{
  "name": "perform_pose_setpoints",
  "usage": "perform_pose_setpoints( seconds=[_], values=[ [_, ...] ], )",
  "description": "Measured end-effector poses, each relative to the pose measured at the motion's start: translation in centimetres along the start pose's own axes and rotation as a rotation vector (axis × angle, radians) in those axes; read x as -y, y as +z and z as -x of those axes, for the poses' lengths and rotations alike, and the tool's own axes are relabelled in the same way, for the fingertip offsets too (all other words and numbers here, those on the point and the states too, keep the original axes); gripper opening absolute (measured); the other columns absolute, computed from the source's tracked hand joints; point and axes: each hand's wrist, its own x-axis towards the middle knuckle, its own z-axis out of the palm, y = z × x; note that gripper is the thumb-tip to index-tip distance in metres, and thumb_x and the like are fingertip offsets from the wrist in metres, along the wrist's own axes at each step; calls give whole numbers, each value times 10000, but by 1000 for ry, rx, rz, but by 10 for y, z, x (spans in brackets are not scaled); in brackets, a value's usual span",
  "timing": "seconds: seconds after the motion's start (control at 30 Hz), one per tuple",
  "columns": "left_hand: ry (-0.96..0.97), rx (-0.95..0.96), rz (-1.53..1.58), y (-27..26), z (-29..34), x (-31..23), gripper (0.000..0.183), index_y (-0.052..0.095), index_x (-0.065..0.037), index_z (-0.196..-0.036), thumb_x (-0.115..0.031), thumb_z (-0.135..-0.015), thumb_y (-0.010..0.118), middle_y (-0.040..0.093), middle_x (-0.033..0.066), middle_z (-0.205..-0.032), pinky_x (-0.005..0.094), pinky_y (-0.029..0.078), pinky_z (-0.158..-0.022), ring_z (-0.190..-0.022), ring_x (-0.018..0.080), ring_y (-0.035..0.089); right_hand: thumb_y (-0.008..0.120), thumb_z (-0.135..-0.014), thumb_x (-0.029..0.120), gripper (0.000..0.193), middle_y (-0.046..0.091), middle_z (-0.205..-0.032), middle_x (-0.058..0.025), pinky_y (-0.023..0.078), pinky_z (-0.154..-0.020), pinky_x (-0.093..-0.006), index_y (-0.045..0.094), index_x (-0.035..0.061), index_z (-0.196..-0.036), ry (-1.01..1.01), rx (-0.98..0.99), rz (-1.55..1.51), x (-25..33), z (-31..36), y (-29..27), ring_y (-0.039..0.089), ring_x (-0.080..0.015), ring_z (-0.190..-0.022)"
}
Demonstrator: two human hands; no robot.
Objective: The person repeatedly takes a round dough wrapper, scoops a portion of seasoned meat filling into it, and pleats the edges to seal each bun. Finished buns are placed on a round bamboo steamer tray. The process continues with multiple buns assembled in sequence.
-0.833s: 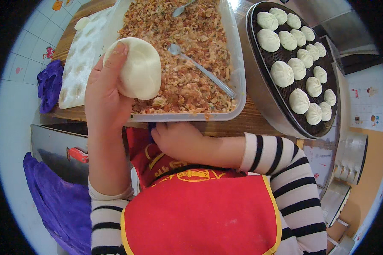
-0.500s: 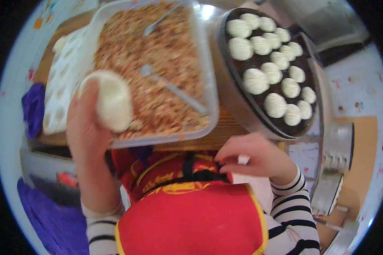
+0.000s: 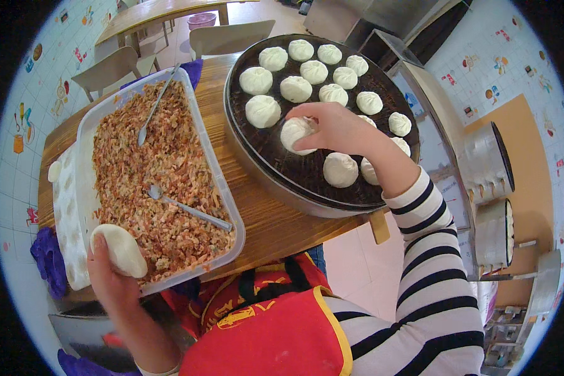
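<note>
My left hand [image 3: 113,276] holds a round, flat dough wrapper [image 3: 126,250], white and slightly cupped, over the near left corner of the filling tub. The clear plastic tub [image 3: 224,188] is spread with chopped reddish-brown filling [image 3: 150,169]. Two metal spoons lie in it, one spoon [image 3: 191,208] near and another spoon [image 3: 156,106] farther back. At the right, my right hand [image 3: 338,128] reaches over a round steamer tray [image 3: 276,169]. Its thumb and fingers close around a pleated bun [image 3: 296,133] sitting on the tray. Several other buns [image 3: 263,111] stand around it; my hand and forearm hide some.
Left of the tub lies a white tray or board [image 3: 69,219] with round pale shapes, beside a purple cloth [image 3: 49,262]. Chairs [image 3: 229,39] and another table [image 3: 150,17] stand beyond the wooden table [image 3: 288,232]. Stacked steamers [image 3: 492,163] are at the right.
My right hand has gone from in front of my apron up to the steamer and onto a bun. My left hand still holds the wrapper. The view has shifted, showing more of the room.
</note>
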Motion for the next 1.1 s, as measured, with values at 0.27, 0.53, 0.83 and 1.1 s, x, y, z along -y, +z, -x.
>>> perform_pose_setpoints(
  seconds=[0.27,0.53,0.83,1.1],
  values=[
    [-121,-5,89,-12,-4,-1,365,534,-59,-1184,-303,-914,562,592,71,-1038,331,531,-705,-903,201,593,745,-696,190,538,578,-1149,-139,458,-888,-387,557,94,-1190,-143,55,162,5,1,21,555,-319,-1054],
    [320,17,-557,-30,-5,9,360,522,-23,-1176,-244,-899,583,562,104,-1056,359,535,-712,-917,238,584,772,-671,235,573,587,-1148,-149,483,-850,-395,562,75,-1179,32,147,368,-10,74,-11,578,-313,-1033],
    [701,84,-1036,-47,-13,18,590,450,9,-1291,-51,-753,686,533,150,-1162,362,491,-847,-1005,270,559,765,-698,273,555,634,-997,-170,491,-805,-394,553,70,-1169,153,83,268,-8,70,0,612,-333,-936],
    [85,-131,-248,-31,-13,12,468,485,-27,-1282,-324,-924,533,551,129,-1183,353,490,-850,-1058,237,543,769,-683,280,610,597,-1142,-149,475,-865,-395,544,62,-1207,65,-199,267,-30,100,-19,573,-329,-1029]
  ],
)
